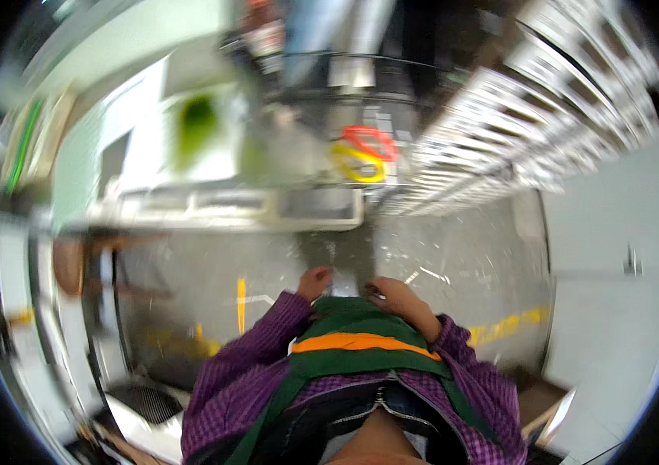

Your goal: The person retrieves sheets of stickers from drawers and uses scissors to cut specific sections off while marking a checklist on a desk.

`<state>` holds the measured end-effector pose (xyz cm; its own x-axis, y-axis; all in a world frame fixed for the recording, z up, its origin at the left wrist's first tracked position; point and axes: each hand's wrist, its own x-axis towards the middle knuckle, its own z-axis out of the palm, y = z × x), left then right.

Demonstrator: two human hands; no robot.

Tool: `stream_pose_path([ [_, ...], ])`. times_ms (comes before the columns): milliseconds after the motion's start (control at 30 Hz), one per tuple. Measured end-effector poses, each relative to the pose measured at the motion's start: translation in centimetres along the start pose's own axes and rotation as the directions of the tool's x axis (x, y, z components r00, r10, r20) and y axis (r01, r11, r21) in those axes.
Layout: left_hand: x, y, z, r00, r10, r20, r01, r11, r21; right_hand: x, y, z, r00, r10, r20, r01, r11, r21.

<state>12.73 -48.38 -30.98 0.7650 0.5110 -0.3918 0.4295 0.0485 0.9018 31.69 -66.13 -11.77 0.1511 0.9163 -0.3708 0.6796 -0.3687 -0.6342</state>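
Observation:
My left hand is just beyond the upper edge of a green apron with an orange band. Its fingers look curled in, and whatever they may hold is hidden. To the right, my right hand is bent inward with fingers closed, close to the apron's top edge. A small dark spot shows at its fingertips, too blurred to name. Between the hands lies a pale patch that I cannot make out. Both arms wear purple checked sleeves.
Ahead runs a blurred workbench edge with white sheets and a green item. Red and yellow tape rolls sit at its right end. A rack of white labelled slots rises at right, beside a pale cabinet. A brown stool stands left.

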Motion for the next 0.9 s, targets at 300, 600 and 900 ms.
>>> stream_pose_path([
  [300,0.7,2.2,2.2,0.984,-0.155,0.092,0.150,0.987,0.052,-3.7,2.9,-0.9,0.992,0.091,-0.091,-0.088,0.995,0.042],
  [600,4.5,4.8,10.8,0.989,-0.141,0.049,0.141,0.990,0.012,-8.4,11.5,-8.0,0.937,0.163,-0.310,-0.071,0.955,0.287],
  [900,6.2,16.2,29.1,0.967,0.015,0.252,-0.054,0.988,0.148,-15.9,23.6,-28.6,0.606,0.434,-0.667,0.482,0.467,0.741],
])
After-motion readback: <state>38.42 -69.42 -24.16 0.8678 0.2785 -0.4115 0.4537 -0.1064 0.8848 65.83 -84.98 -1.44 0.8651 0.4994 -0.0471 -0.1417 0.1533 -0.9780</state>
